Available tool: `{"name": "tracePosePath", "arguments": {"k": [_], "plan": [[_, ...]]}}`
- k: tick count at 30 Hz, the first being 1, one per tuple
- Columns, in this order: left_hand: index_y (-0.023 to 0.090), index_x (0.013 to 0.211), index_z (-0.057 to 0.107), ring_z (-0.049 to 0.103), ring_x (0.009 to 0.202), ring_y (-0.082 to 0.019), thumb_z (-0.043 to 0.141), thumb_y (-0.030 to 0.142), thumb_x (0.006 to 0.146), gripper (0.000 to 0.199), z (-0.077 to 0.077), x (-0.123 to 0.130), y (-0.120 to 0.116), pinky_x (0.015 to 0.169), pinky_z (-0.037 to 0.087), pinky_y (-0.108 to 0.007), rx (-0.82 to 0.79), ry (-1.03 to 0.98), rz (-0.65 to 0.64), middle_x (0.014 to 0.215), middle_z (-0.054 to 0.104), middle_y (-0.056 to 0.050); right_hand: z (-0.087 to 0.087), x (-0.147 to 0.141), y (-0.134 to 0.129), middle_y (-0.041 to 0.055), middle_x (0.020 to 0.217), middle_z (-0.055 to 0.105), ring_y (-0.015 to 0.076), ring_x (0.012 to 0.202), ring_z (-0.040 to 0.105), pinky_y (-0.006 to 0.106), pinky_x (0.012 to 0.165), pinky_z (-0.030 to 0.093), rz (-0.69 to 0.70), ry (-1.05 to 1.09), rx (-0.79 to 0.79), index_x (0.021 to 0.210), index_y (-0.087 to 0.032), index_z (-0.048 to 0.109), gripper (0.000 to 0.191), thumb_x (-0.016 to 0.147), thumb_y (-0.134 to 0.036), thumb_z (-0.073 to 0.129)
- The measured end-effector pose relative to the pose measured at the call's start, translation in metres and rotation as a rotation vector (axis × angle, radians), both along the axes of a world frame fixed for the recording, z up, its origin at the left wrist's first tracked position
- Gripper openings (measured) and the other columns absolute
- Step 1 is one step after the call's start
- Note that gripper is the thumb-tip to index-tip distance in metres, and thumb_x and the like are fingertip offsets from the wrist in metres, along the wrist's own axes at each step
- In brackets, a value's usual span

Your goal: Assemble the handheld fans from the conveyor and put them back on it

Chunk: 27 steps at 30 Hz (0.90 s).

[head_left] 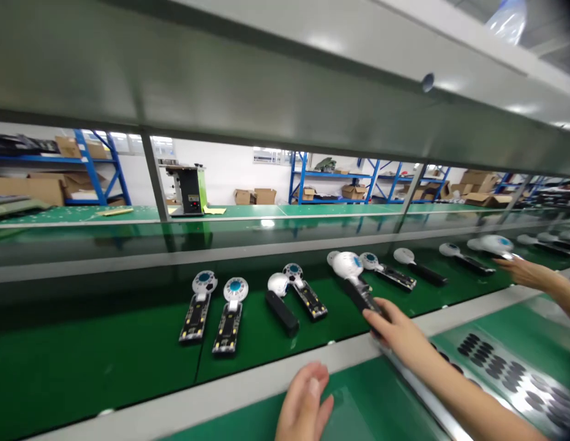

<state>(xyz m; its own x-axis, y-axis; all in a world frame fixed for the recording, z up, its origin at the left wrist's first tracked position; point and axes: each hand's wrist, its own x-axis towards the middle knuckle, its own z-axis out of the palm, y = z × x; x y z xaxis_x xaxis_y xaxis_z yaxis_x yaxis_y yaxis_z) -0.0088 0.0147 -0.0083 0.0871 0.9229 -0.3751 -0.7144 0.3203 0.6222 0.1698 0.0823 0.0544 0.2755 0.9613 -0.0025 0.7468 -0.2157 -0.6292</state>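
My right hand (395,331) is closed around the black handle of a handheld device (353,275) with a round white head and a blue centre. The device tilts over the green conveyor belt, its head beside other units. Nearer the front, my left hand (305,401) is held above the belt's pale front edge, fingers loosely bent and apart, with nothing seen in it. To its upper left lie two opened units with bare circuit boards, one of them this half-assembled device (228,318). A black-handled device (282,306) lies beside another opened unit (307,294).
From the right, a co-worker's hand (523,269) reaches to a white-headed device (496,245). Rows of black discs (491,361) lie on the front bench. A grey shelf (266,110) overhangs the belt (105,343). Behind stand a green-and-black machine (190,190) and blue racks.
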Motion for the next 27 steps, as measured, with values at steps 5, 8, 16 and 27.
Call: {"name": "tracePosePath", "arguments": {"k": [5, 8, 16, 27], "plan": [[0.022, 0.112, 0.045, 0.056, 0.098, -0.026, 0.069, 0.05, 0.056, 0.066, 0.026, -0.01, -0.01, 0.077, 0.043, -0.035, 0.003, -0.299, -0.065, 0.109, 0.06, -0.011, -0.015, -0.064, -0.102, 0.0099, 0.124, 0.05, 0.0212, 0.112, 0.048, 0.029, 0.092, 0.04, 0.509, 0.234, -0.017, 0.126, -0.017, 0.037, 0.057, 0.072, -0.029, 0.054], [0.015, 0.087, 0.056, 0.061, 0.06, -0.016, 0.056, 0.052, 0.068, 0.041, 0.035, -0.021, -0.009, 0.058, 0.043, -0.026, -0.09, -0.231, -0.098, 0.068, 0.066, -0.005, -0.016, -0.057, -0.116, 0.0084, 0.129, 0.044, 0.0206, 0.119, 0.04, 0.031, 0.098, 0.034, 0.615, 0.151, -0.053, 0.123, -0.022, 0.044, 0.046, 0.078, -0.03, 0.05], [0.012, 0.061, 0.058, 0.046, 0.036, -0.01, 0.042, 0.071, 0.063, 0.061, 0.033, -0.017, -0.008, 0.039, 0.03, -0.021, -0.19, -0.016, -0.27, 0.046, 0.058, -0.004, -0.015, -0.023, -0.095, 0.0038, 0.095, 0.058, 0.017, 0.092, 0.053, 0.027, 0.083, 0.042, 0.696, -0.214, -0.138, 0.08, -0.021, 0.061, 0.024, 0.069, -0.005, 0.047], [0.014, 0.067, 0.055, 0.056, 0.051, -0.015, 0.043, 0.066, 0.068, 0.053, 0.021, -0.002, -0.016, 0.062, 0.044, -0.031, -0.183, -0.041, -0.147, 0.05, 0.059, -0.003, -0.014, -0.023, -0.099, -0.0011, 0.074, 0.054, 0.0148, 0.075, 0.053, 0.023, 0.07, 0.041, 0.506, 0.13, -0.163, 0.061, -0.021, 0.046, 0.013, 0.07, -0.012, 0.05]]}}
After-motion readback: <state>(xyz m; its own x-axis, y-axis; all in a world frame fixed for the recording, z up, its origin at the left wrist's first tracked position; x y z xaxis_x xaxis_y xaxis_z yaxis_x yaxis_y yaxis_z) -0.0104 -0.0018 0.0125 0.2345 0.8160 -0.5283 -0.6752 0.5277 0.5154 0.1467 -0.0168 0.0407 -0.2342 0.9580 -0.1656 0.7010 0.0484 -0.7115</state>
